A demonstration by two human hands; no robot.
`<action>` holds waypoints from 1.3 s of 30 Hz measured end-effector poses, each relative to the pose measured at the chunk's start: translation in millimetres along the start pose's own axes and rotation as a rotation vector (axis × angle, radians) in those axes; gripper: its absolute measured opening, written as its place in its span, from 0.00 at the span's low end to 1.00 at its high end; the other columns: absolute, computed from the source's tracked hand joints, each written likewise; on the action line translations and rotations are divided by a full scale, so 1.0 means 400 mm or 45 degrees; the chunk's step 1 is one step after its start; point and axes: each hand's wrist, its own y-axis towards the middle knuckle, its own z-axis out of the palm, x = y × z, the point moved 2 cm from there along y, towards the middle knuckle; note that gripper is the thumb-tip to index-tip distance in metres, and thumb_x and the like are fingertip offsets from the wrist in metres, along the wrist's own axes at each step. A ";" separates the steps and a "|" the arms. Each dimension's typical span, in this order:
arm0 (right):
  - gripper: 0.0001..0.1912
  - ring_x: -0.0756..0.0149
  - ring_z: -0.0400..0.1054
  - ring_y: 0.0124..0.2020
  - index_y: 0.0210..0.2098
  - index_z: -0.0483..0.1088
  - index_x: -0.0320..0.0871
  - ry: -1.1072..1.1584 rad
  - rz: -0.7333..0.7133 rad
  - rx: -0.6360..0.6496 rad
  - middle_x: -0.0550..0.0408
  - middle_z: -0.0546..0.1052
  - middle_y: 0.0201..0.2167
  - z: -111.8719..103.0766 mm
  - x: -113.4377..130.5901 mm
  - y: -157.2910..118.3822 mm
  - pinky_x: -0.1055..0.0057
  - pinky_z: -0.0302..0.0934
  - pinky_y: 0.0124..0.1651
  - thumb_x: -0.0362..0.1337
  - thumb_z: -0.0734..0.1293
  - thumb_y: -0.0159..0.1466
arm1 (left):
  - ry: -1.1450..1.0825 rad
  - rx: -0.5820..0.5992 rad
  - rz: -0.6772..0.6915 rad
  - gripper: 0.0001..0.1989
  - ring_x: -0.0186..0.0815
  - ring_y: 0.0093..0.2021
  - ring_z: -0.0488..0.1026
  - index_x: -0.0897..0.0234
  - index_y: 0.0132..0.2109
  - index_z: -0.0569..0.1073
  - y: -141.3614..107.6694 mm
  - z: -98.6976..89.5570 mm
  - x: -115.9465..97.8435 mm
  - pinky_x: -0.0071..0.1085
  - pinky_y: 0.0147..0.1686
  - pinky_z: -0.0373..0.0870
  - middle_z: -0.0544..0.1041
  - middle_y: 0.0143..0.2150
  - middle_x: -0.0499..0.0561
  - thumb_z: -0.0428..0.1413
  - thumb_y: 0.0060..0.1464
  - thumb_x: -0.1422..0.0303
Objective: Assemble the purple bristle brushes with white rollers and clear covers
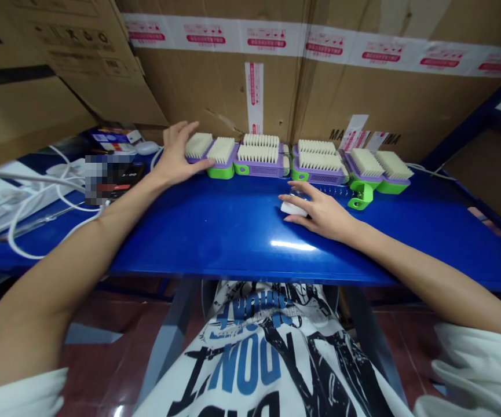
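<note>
Left hand (176, 155) spread against leftmost brush (198, 145); right hand (317, 209) around white piece (292, 209) on blue desk (219, 231); more brushes (258, 154) along cardboard (215, 87).

Cardboard (215, 87) bearing red-and-white tape (236, 38) stands along the far side of the blue bench (215, 237). At left: looped white cables (28, 177), dark phone (132, 174) with lit display. Reddish tiled floor (106, 370) visible below near edge.

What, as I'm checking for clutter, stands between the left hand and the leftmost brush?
Nothing visible: the left hand is against the leftmost brush, its thumb along the front. The right hand, over a white piece, is well apart.
</note>
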 end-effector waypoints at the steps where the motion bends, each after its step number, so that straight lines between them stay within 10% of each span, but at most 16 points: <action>1: 0.33 0.31 0.73 0.76 0.77 0.73 0.39 0.011 0.028 -0.017 0.25 0.68 0.80 0.008 -0.008 0.013 0.32 0.76 0.72 0.54 0.67 0.82 | 0.031 -0.018 0.023 0.66 0.63 0.84 0.53 0.62 0.82 0.65 0.001 -0.002 -0.011 0.65 0.85 0.49 0.63 0.85 0.57 0.55 0.55 0.17; 7: 0.37 0.29 0.57 0.86 0.78 0.73 0.41 -0.066 -0.096 -0.096 0.29 0.66 0.83 0.024 -0.024 0.044 0.23 0.53 0.84 0.60 0.66 0.81 | 0.185 0.185 0.188 0.56 0.70 0.83 0.57 0.64 0.77 0.73 -0.011 0.040 -0.045 0.67 0.82 0.54 0.77 0.76 0.65 0.58 0.60 0.24; 15: 0.28 0.37 0.70 0.71 0.71 0.78 0.43 -0.081 -0.152 -0.225 0.32 0.77 0.69 -0.023 -0.001 -0.004 0.33 0.68 0.72 0.51 0.60 0.85 | 0.365 0.133 0.242 0.41 0.66 0.85 0.58 0.66 0.65 0.82 -0.020 0.027 -0.123 0.69 0.88 0.38 0.80 0.71 0.67 0.64 0.63 0.37; 20: 0.23 0.41 0.72 0.65 0.68 0.79 0.42 -0.098 -0.167 -0.260 0.35 0.79 0.65 -0.025 -0.008 -0.001 0.37 0.70 0.69 0.47 0.63 0.84 | 0.243 0.019 0.276 0.30 0.53 0.67 0.80 0.59 0.39 0.85 -0.025 -0.060 -0.148 0.55 0.80 0.68 0.87 0.57 0.58 0.51 0.72 0.41; 27: 0.20 0.41 0.73 0.63 0.67 0.79 0.39 -0.182 -0.311 -0.318 0.33 0.81 0.62 -0.024 -0.001 -0.004 0.41 0.73 0.65 0.42 0.65 0.83 | 0.191 -0.042 -0.374 0.23 0.47 0.63 0.80 0.70 0.65 0.83 -0.006 -0.063 -0.026 0.47 0.73 0.73 0.87 0.65 0.59 0.58 0.69 0.63; 39: 0.20 0.42 0.72 0.66 0.66 0.81 0.45 -0.184 -0.445 -0.174 0.38 0.81 0.65 -0.008 0.026 -0.004 0.39 0.70 0.67 0.43 0.64 0.83 | 0.007 0.082 -0.039 0.32 0.56 0.71 0.81 0.59 0.70 0.83 0.027 0.069 -0.039 0.55 0.75 0.73 0.84 0.72 0.60 0.56 0.68 0.49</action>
